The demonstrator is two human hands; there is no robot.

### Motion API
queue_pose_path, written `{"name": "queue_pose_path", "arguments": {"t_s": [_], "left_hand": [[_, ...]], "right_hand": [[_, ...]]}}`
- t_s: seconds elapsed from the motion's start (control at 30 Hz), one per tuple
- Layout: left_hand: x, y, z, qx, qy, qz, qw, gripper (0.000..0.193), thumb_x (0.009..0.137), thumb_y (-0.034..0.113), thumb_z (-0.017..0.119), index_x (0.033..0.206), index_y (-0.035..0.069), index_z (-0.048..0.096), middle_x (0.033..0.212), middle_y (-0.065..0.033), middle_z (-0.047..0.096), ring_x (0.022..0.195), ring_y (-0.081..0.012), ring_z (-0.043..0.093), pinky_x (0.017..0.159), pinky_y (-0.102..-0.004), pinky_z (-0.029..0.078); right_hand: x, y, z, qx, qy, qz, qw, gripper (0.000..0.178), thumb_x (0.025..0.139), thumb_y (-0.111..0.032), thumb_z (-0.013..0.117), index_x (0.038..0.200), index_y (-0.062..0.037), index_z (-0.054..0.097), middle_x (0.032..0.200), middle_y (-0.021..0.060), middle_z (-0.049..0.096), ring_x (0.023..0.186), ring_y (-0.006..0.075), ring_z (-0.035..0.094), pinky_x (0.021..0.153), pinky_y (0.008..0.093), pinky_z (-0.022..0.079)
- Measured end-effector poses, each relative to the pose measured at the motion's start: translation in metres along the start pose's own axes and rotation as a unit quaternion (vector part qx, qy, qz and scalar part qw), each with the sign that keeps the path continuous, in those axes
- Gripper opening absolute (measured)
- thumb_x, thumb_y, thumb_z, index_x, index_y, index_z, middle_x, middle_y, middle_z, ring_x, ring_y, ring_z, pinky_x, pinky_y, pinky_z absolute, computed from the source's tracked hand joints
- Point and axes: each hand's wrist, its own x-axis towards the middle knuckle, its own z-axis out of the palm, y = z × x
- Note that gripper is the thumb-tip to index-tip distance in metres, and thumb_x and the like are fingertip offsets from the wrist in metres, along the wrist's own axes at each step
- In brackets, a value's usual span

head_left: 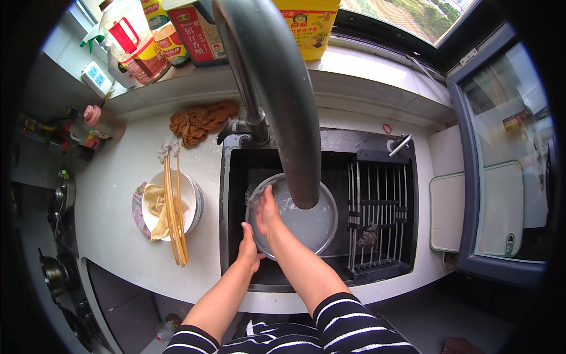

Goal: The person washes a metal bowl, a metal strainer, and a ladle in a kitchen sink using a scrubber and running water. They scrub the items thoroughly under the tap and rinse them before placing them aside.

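A round metal basin (333, 227) with cloudy water sits in the black sink (233, 177) below the faucet (295, 118). My left hand (249, 253) is at the basin's near left side, thumb pointing up along the outside and fingers curled around its lower edge. My right hand (269, 215) reaches over the near rim, its fingers stretched out and pressed together against the left inner wall. A clear, shiny patch shows beside these fingertips; I cannot tell whether it is water or film. The faucet covers part of the basin's far right side.
On the left counter, wooden chopsticks (174, 218) lie across stacked white bowls (191, 194) with a beige cloth (156, 203). A brown rag (203, 121) lies behind. A black drying rack (377, 212) spans the sink's right side. An open window sash (466, 177) juts in at right.
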Motion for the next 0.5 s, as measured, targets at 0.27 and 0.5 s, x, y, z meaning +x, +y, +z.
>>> {"name": "queue_pose_path", "arguments": {"t_s": [0.27, 0.5], "left_hand": [[0.022, -0.014, 0.002, 0.006, 0.075, -0.013, 0.997, 0.090, 0.081, 0.077, 0.025, 0.147, 0.021, -0.002, 0.152, -0.0039, 0.009, 0.139, -0.0321, 0.011, 0.102, -0.0630, 0.017], [0.022, -0.016, 0.005, 0.045, 0.072, 0.001, 0.996, 0.085, 0.084, 0.073, 0.025, 0.146, 0.023, -0.008, 0.152, 0.0043, -0.016, 0.141, -0.0254, -0.004, 0.104, -0.0609, 0.017]], "right_hand": [[-0.045, 0.012, -0.108, -0.695, -0.165, 0.061, 0.697, 0.067, 0.092, -0.057, 0.030, 0.123, -0.0010, 0.052, 0.124, 0.0198, 0.054, 0.117, 0.0308, 0.050, 0.099, 0.0392, 0.036], [-0.048, -0.097, -0.115, -0.980, -0.130, 0.119, 0.087, 0.058, 0.093, -0.054, 0.030, 0.126, -0.0136, 0.055, 0.132, 0.0068, 0.050, 0.132, 0.0269, 0.034, 0.102, 0.0670, -0.008]]}}
